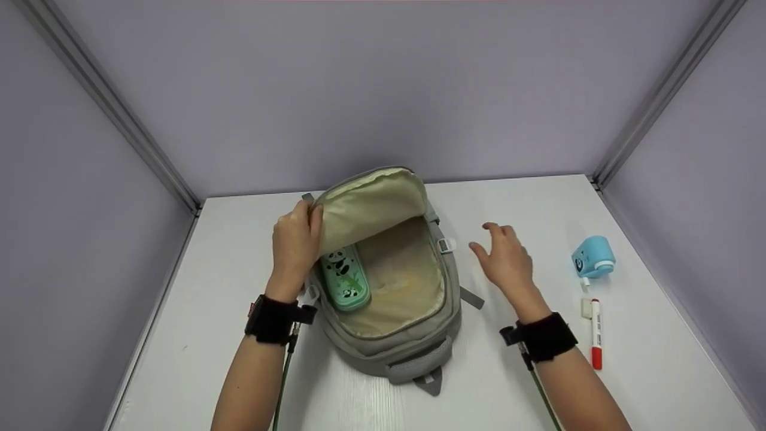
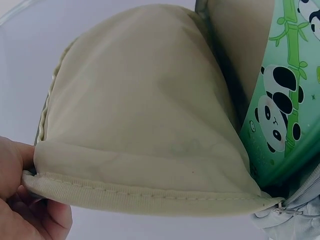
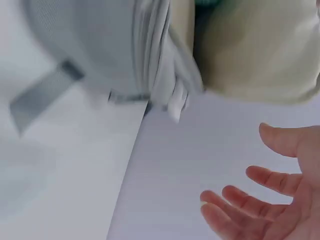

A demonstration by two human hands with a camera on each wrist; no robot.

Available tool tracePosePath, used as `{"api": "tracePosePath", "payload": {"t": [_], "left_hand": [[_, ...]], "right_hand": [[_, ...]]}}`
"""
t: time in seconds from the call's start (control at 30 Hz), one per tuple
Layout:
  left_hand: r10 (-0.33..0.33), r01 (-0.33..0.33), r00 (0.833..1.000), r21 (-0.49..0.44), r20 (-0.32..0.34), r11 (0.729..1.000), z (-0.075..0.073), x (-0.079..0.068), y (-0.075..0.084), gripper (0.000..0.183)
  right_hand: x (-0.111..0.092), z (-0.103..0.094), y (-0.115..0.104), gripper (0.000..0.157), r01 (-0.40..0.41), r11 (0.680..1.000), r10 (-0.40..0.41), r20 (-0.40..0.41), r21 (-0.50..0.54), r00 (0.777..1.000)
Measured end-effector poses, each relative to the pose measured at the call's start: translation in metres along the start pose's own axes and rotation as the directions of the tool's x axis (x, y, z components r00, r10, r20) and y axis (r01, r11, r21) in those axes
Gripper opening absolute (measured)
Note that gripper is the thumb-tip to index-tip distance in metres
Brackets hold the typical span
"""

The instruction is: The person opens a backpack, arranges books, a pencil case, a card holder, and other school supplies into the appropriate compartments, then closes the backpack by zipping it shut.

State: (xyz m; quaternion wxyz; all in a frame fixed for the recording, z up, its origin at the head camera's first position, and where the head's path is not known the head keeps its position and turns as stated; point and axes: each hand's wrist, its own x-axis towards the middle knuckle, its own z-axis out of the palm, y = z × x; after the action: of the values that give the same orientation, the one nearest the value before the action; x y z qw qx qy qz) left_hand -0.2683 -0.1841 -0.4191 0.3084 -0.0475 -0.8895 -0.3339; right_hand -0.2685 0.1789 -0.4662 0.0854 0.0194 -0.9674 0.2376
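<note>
A grey backpack (image 1: 413, 353) lies unzipped on the white table, its cream lining showing. My left hand (image 1: 297, 242) pinches the edge of the raised front flap (image 1: 377, 206) between thumb and fingers; the left wrist view shows that grip on the flap's trimmed edge (image 2: 150, 200). Inside the bag, along its left side, sits a green pencil case (image 1: 347, 284) printed with pandas and bamboo, its upper end hidden under the flap. My right hand (image 1: 507, 260) hovers to the right of the backpack, fingers spread and holding nothing; the right wrist view shows its fingers (image 3: 272, 180) apart from the bag.
At the table's right side lie a light-blue object (image 1: 592, 257) with a printed face, a small white piece (image 1: 585, 284), a pale eraser-like block (image 1: 586, 308) and a white marker (image 1: 596, 335) with a red end. Grey-lilac panels (image 1: 383, 90) enclose the back and sides.
</note>
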Motion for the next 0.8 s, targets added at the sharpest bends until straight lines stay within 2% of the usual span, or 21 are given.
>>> {"api": "tracePosePath", "payload": {"t": [0.2,0.33,0.47,0.57,0.8], "left_hand": [[0.005,-0.005,1.0,0.009,-0.001,1.0,0.0,-0.001,-0.001,0.022],[0.017,-0.017,1.0,0.018,-0.004,1.0,0.0,-0.001,-0.001,0.023],[0.017,-0.017,1.0,0.013,-0.003,1.0,0.0,-0.001,-0.001,0.022],[0.019,-0.019,1.0,0.009,-0.007,1.0,0.001,-0.001,-0.001,0.022],[0.013,-0.013,1.0,0.011,-0.007,1.0,0.001,-0.002,0.0,0.022]], "right_hand": [[0.022,-0.021,0.054,0.062,-0.119,0.987,0.121,0.01,-0.108,0.993],[0.033,-0.028,0.093,0.067,-0.207,0.962,0.216,0.034,-0.177,0.976],[0.035,-0.034,0.128,0.072,-0.306,0.927,0.331,0.095,-0.216,0.939],[0.034,-0.038,0.149,0.075,-0.359,0.91,0.387,0.112,-0.207,0.915],[0.028,-0.041,0.177,0.075,-0.46,0.877,0.479,0.175,-0.136,0.86]]}}
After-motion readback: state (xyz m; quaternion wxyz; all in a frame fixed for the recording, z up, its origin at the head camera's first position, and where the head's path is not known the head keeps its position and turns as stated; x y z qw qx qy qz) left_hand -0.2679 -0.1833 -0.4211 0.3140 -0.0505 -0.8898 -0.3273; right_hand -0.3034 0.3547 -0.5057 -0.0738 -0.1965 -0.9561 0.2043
